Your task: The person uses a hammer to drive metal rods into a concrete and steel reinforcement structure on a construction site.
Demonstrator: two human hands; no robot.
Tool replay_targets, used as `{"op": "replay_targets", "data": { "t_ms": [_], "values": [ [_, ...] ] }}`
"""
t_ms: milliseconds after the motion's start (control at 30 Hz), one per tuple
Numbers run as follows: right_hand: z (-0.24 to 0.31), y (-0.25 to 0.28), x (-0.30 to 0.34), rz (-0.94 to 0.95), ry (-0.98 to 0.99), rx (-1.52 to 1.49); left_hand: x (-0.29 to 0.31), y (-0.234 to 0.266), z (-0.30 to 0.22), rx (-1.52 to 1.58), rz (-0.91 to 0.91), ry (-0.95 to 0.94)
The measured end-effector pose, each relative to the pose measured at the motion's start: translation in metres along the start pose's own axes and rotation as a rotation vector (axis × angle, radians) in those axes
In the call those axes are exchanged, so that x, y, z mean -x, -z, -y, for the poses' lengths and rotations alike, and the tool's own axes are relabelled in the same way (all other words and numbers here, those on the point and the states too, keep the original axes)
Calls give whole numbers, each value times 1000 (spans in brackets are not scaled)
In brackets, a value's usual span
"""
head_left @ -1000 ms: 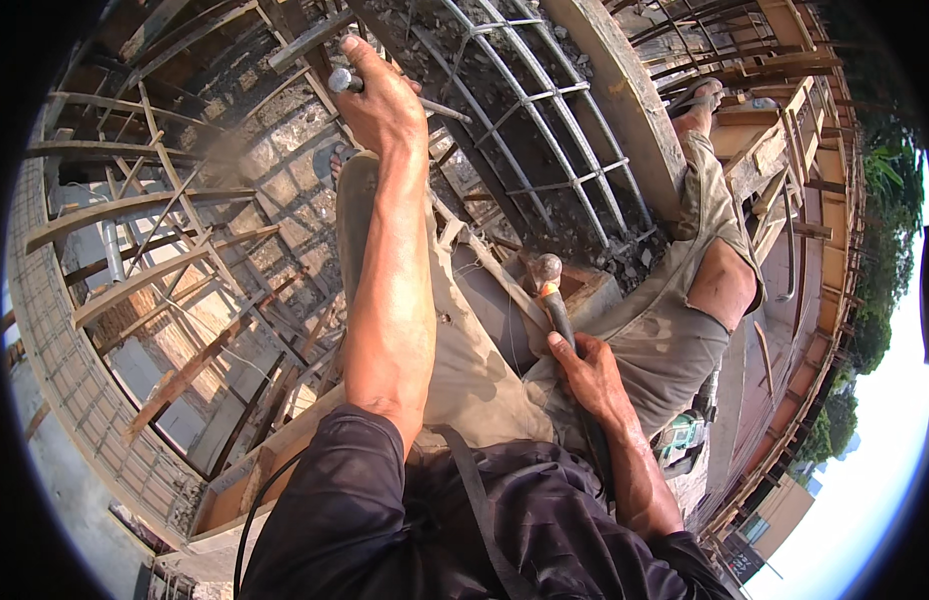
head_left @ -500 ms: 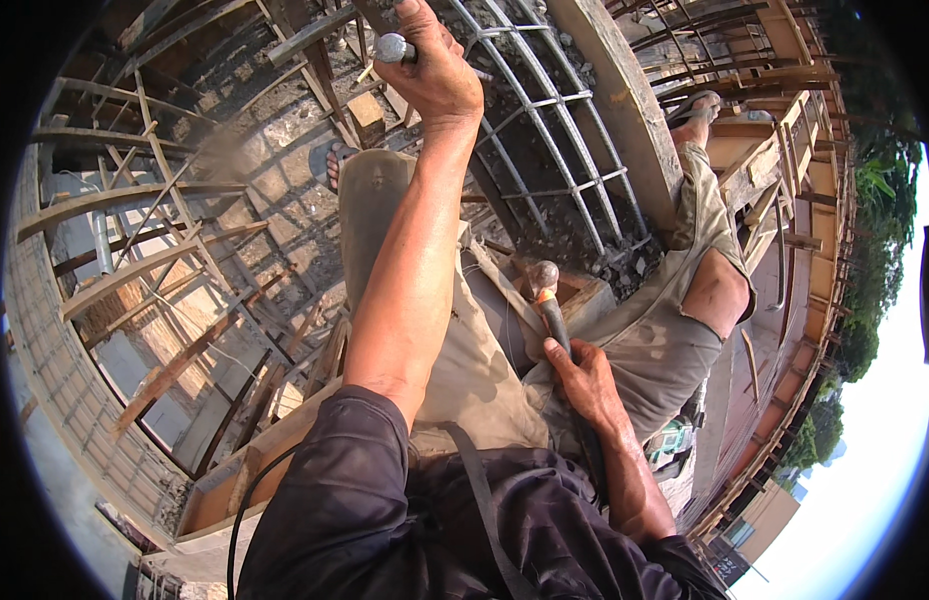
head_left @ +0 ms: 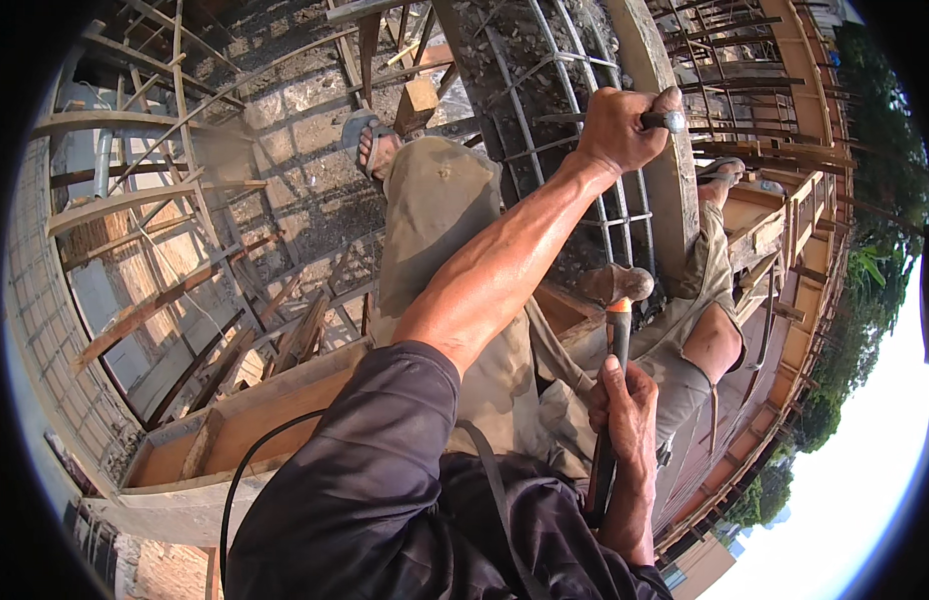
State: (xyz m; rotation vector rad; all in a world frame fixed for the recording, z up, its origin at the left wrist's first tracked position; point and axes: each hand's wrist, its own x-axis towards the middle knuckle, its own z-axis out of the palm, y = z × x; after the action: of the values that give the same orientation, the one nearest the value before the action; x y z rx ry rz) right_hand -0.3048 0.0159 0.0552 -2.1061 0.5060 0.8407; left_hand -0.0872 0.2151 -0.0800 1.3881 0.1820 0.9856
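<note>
My left hand (head_left: 617,132) is closed around a short metal bar that looks like a chisel (head_left: 674,121). Its blunt, round, shiny end sticks out past the thumb, and the other end is hidden. The fist is over a rebar cage (head_left: 626,218), close to a long wooden form board (head_left: 677,205) that runs along the cage. In my right hand (head_left: 630,402) is a hammer (head_left: 619,333), gripped by its dark handle with an orange band near the head. The hammer's worn, dusty metal head points up, between my knees and below the cage.
My sandalled feet rest on either side of the rebar cage. A wood block (head_left: 418,103) is by my left foot. Timber struts (head_left: 165,296) cross the lower level at left. Wooden formwork (head_left: 247,432) lies at lower left. A black cable (head_left: 247,462) passes my left sleeve.
My left hand has swung right with the chisel, from above my left knee to over the cage beside the board. The hammer in my right hand has moved slightly right and turned more upright.
</note>
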Motion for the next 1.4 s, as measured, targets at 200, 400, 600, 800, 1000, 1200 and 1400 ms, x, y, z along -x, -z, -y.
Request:
{"op": "replay_targets", "data": {
  "t_ms": [200, 400, 600, 800, 1000, 1200, 1400],
  "values": [
    [57, 2, 10, -34, 118, -93, -15, 9, 5, -29, 3, -143],
    [59, -7, 9, 27, 122, -74, -7, 19, -8, -47, 77, 64],
    [37, -17, 9, 22, 106, -19, -8, 38, -11, 90, -33, -117],
    [28, -18, 7, 16, 74, -15, -4, 34, -2, -6, 56, -156],
    [20, -15, 12, -8, 71, -2, 4, 23, -16, 91, -70, -54],
    [15, -16, 11, 17, 55, -11, 5, 31, -17, 169, -3, -47],
    [12, -14, 13, 10, 22, -40, 18, 15, 27, -141, 210, 145]
  ]
}}
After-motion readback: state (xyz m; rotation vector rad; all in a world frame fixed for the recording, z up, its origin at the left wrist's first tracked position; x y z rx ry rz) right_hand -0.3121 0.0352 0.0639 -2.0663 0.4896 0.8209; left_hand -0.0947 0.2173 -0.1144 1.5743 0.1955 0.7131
